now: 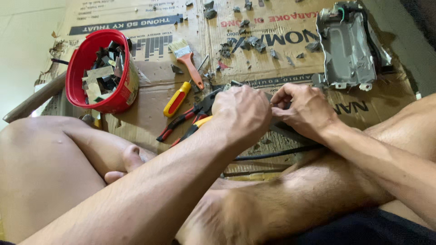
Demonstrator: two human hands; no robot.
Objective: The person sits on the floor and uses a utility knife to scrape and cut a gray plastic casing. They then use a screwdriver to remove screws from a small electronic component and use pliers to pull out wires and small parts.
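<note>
While the left hand (240, 113) is clamping a dark part (284, 129) steady, the right hand (304, 109) is pinching its edge with closed fingertips.

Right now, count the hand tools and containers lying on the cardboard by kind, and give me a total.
Paintbrush: 1
Screwdriver with yellow and red handle: 1
Pliers with red and black handles: 1
Red bucket of scrap pieces: 1
Grey metal chassis: 1
Total: 5

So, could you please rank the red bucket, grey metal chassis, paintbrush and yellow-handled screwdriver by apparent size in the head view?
1. Red bucket and grey metal chassis: look alike, unranked.
2. Yellow-handled screwdriver and paintbrush: too close to rank.
</note>
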